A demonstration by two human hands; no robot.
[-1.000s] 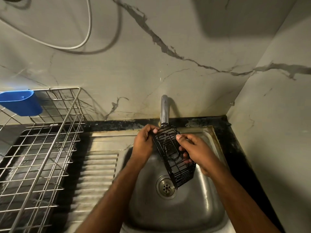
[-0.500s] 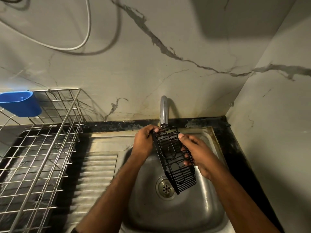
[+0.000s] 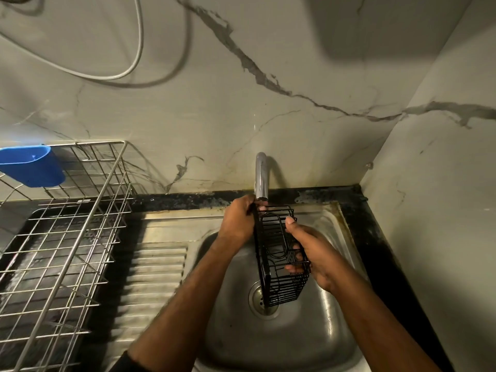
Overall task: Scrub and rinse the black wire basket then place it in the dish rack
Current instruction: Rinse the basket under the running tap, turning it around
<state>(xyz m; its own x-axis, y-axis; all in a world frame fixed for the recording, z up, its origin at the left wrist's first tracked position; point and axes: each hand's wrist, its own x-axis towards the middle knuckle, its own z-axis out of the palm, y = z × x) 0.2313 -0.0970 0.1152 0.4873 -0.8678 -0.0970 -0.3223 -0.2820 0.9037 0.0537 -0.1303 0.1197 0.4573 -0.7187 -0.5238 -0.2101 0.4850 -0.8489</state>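
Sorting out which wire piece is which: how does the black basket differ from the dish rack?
The black wire basket is dark, small and held tilted in both hands over the sink; the dish rack is silvery, far larger, and rests on the counter at left with a blue cup hung on it. Both are open wire grids.

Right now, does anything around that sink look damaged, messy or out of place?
Nothing is spilled or broken. The black counter strip behind the sink looks worn, with pale scuffed patches along its edge. The black wire basket is tilted only because the left hand and right hand hold it under the tap.
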